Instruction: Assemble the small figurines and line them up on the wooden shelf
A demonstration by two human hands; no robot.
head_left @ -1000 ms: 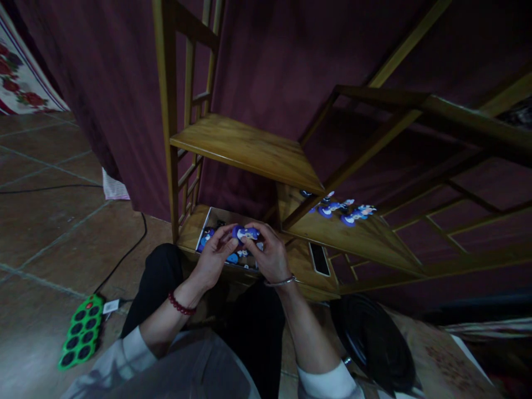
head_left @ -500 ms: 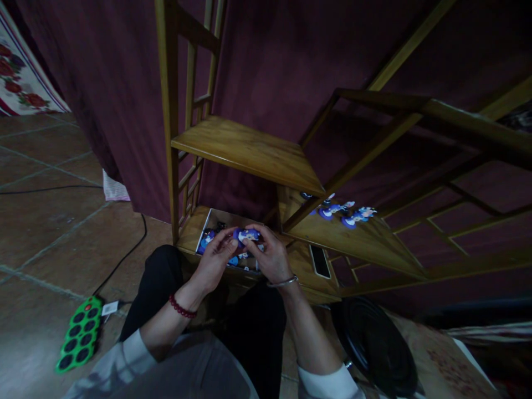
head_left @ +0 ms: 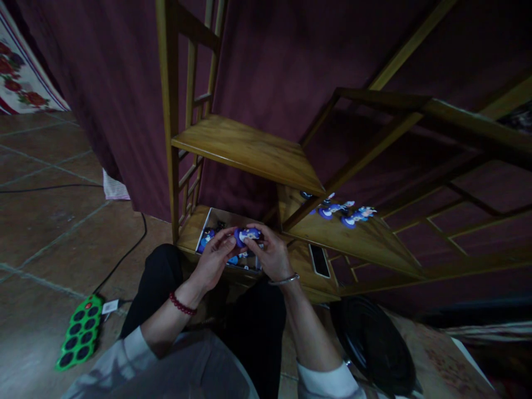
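Observation:
Between my two hands is a small blue and white figurine (head_left: 248, 235) on a round purple base, lying sideways. My left hand (head_left: 215, 257) pinches it at the base end. My right hand (head_left: 272, 254) has thumb and fingers closed around its upper end. Right below them, a white-edged box (head_left: 213, 213) on the low shelf holds several more blue figurines (head_left: 206, 239), partly covered by my hands. Other figurines (head_left: 332, 209) of the same sort stand on the wooden shelf to the right.
A wooden shelf board (head_left: 245, 148) juts out above and beyond my hands, beside upright posts (head_left: 167, 122). A phone (head_left: 319, 260) lies on the lower shelf at right. On the floor are a green power strip (head_left: 81, 332) and a black round object (head_left: 374, 343).
Hardly anything differs. The figurine has shifted very slightly within my fingers, and both hands stay in the same place over the box.

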